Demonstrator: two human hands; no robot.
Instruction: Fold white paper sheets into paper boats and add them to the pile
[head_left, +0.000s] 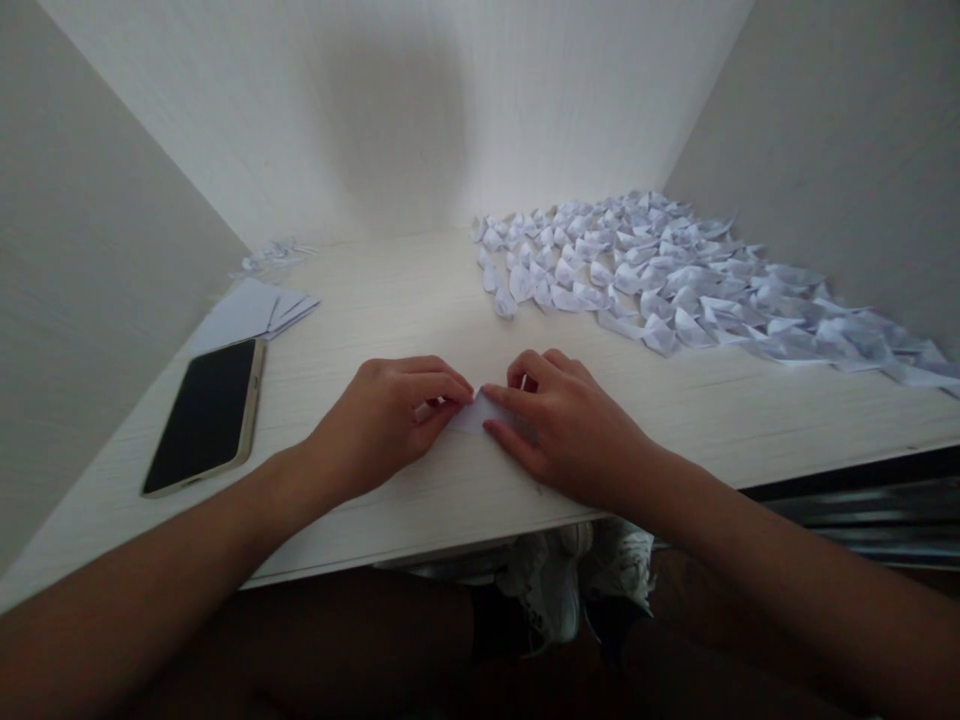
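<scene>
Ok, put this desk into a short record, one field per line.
Left hand: fingers and thumb at the left edge of the folded paper
Right hand: index finger and thumb spread apart on it
Back right: many boat-shaped paper folds
Left side: smartphone, screen dark; paper sheets beyond it; small paper scraps farther back
Surface: pale tabletop
Under the edge: sneakers

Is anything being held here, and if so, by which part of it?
A small white paper: the left hand is at its left edge, the right hand over its right side. Whether either hand truly grips it cannot be told.
</scene>
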